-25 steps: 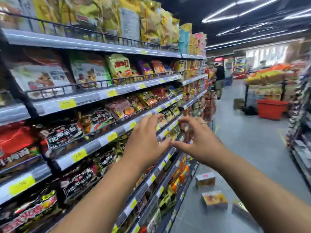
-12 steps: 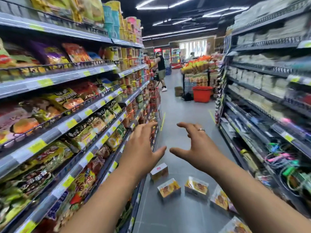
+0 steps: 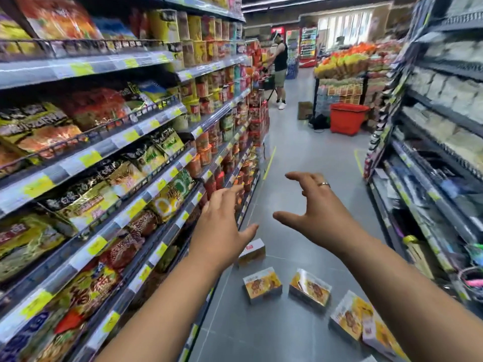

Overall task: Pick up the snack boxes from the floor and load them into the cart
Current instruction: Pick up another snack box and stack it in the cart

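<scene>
Snack boxes (image 3: 262, 284) lie scattered on the grey floor (image 3: 300, 158) of the aisle, below the two raised hands. Two sit in plain sight, side by side and slightly apart. A third box (image 3: 252, 250) near the foot of the shelving is partly covered by the left hand (image 3: 222, 226). The nearest boxes (image 3: 350, 318) at bottom right are blurred and cut off behind the right forearm, so I can't count them.

The left hand's fingers are straight and spread, holding nothing. The right hand (image 3: 313, 218), wearing a ring (image 3: 323, 184), has its fingers arched well apart from the thumb and is also empty.

The left shelves (image 3: 104, 152) carry noodle packets and cups, smeared by blur. Far down the aisle stands a red basket (image 3: 349, 117); I can't tell what is in it.
</scene>
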Tool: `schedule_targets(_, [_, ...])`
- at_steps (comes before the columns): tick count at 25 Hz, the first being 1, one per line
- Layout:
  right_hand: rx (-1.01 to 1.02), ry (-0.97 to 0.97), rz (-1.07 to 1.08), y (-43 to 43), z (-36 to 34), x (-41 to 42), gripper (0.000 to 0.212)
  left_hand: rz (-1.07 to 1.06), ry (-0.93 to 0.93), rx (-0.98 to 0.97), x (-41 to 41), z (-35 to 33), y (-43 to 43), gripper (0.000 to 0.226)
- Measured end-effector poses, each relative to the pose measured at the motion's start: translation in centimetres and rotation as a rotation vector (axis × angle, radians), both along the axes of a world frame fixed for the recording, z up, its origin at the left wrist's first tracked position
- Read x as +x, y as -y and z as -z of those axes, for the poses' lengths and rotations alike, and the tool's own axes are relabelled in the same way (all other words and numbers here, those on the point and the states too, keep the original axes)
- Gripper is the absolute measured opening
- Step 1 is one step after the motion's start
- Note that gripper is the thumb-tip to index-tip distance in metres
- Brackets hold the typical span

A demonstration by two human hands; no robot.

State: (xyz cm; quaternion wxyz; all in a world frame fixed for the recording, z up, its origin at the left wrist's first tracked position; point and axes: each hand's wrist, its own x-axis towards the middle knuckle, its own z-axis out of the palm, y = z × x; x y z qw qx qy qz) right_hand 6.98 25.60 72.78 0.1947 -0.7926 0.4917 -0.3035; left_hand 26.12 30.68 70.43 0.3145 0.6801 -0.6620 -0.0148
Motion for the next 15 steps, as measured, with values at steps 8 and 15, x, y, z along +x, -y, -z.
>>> schedule_targets(8, [0.095, 0.008, -0.024, 14.6, 4.5, 4.0, 0.08, -0.024, -0.038, 0.077, 3.6, 4.2, 15.0, 0.078])
schedule_targets(15, [0.171, 0.04, 0.091, 29.3, 11.3, 8.1, 0.08, 0.032, -0.095, 0.139, 7.9, 10.9, 31.4, 0.079])
